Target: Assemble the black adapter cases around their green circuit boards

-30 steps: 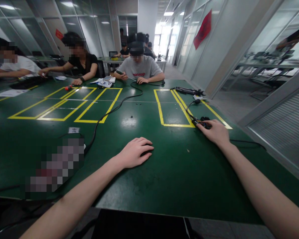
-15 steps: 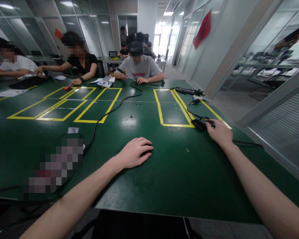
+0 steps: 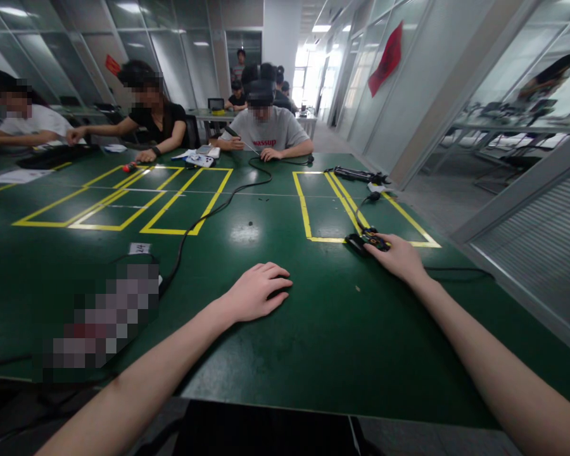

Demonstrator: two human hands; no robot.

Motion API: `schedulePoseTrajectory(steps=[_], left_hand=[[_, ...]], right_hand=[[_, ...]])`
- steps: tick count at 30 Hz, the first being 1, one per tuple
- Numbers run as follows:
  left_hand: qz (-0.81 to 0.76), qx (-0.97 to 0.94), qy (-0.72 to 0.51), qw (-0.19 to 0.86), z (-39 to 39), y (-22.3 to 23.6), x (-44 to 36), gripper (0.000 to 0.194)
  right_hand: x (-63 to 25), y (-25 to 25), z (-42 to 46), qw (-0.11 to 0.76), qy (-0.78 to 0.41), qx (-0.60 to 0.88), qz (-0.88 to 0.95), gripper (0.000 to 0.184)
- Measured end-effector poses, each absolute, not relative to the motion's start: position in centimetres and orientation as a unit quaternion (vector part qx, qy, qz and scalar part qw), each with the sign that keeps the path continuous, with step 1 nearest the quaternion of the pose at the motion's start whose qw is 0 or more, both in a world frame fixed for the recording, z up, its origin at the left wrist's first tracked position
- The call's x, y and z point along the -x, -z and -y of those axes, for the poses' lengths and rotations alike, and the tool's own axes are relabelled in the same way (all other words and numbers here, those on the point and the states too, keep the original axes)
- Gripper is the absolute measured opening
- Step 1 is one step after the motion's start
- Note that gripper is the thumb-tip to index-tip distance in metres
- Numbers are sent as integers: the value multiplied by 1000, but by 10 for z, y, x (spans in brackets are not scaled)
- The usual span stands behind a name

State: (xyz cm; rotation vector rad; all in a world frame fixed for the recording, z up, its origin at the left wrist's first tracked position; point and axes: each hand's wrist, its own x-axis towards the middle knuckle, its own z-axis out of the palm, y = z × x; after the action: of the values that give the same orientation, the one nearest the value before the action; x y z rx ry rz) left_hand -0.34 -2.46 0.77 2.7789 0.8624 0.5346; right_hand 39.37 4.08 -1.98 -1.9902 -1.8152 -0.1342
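Note:
My left hand [image 3: 259, 291] lies on the green table [image 3: 313, 354], palm down, holding nothing, with its fingers stretched to the right and slightly apart. At the near edge of the right-hand yellow tape frame [image 3: 308, 215], my right hand [image 3: 399, 256] is closed on a black corded device [image 3: 374, 238] with small yellowish details. Its exact kind is not clear, and the hand hides part of it. A flat black piece [image 3: 356, 244] sits against its left side. One dark cable [image 3: 360, 212] rises from it towards a small black end piece [image 3: 373, 196].
A folded black stand-like object [image 3: 361, 174] lies at the far right. A long black cable [image 3: 223, 206] crosses the table from a blurred-out object [image 3: 109, 316] at the left. Other people sit across the table; one holds a dark-handled tool [image 3: 231, 132].
My right hand has moved left and slightly nearer with the black corded device, and the cable trailing to the right has shifted along. My left hand has stayed still.

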Motion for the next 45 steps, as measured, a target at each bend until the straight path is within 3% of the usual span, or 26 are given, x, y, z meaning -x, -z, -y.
schedulePoseTrajectory(steps=[7,13,17,21,27,34,40,45], left_hand=[[-283,-936,-194,81,25,-8,2,24],[-299,-922,-232,82,29,-14,4,19],[-305,-909,-273,72,29,-16,3,15],[-299,-912,-266,89,25,-13,2,34],[-285,-926,-228,99,26,-19,4,23],[-288,-928,-219,92,26,-19,5,23],[-307,-924,-214,76,24,-13,5,39],[-285,-925,-241,77,22,-13,6,25]], right_hand=[[-296,15,-4,289,-40,518,804,38],[-255,4,24,249,-110,352,895,40],[-255,2,30,235,-74,347,905,37],[-255,0,35,243,-53,327,912,35],[-244,-3,46,228,-52,329,915,36],[-239,-4,47,187,-70,356,913,39],[-239,-6,42,213,-40,351,911,45],[-238,-8,42,211,-36,358,909,45]])
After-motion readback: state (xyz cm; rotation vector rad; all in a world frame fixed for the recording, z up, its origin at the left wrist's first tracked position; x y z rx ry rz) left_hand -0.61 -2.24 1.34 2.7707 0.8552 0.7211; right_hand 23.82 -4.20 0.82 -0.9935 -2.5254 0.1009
